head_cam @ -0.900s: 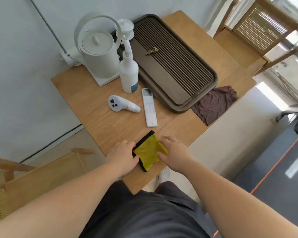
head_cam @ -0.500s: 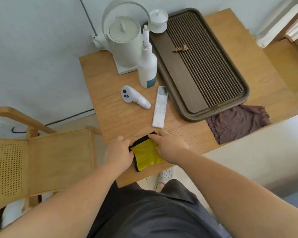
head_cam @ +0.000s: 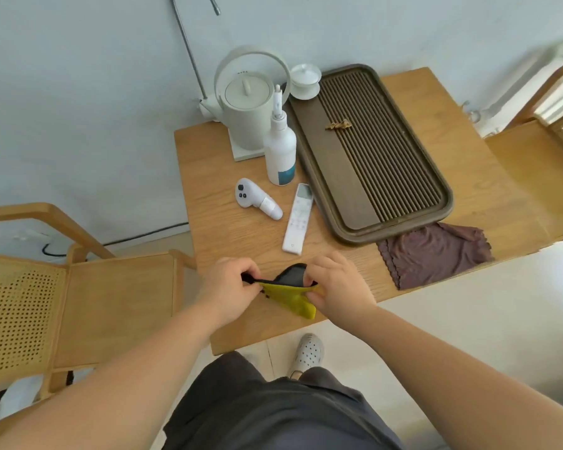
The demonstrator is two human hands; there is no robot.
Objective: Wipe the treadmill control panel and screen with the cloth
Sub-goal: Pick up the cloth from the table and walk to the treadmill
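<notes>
Both hands are at the near edge of the wooden table, working the cloth between them.

- Left hand: fingers curled, pinching the cloth's left end.
- Right hand: fingers curled, thumb and fingertips gripping the right end.
- Cloth: yellow on one face, black on the other. It is stretched between the two grips, with the black face bulging up behind and a yellow corner hanging toward me. I cannot tell whether any of it touches the tabletop.

Beyond the hands I log:

- A white remote lying flat.
- A white handheld controller just left of the remote.
- A white spray bottle standing upright behind them.
- A pale kettle on its base by the wall.
- A dark slatted tray filling the right of the table.
- A brown cloth spread at the tray's near corner, its edge tucked under the rim.
- A cane-backed wooden chair standing left of the table.
</notes>
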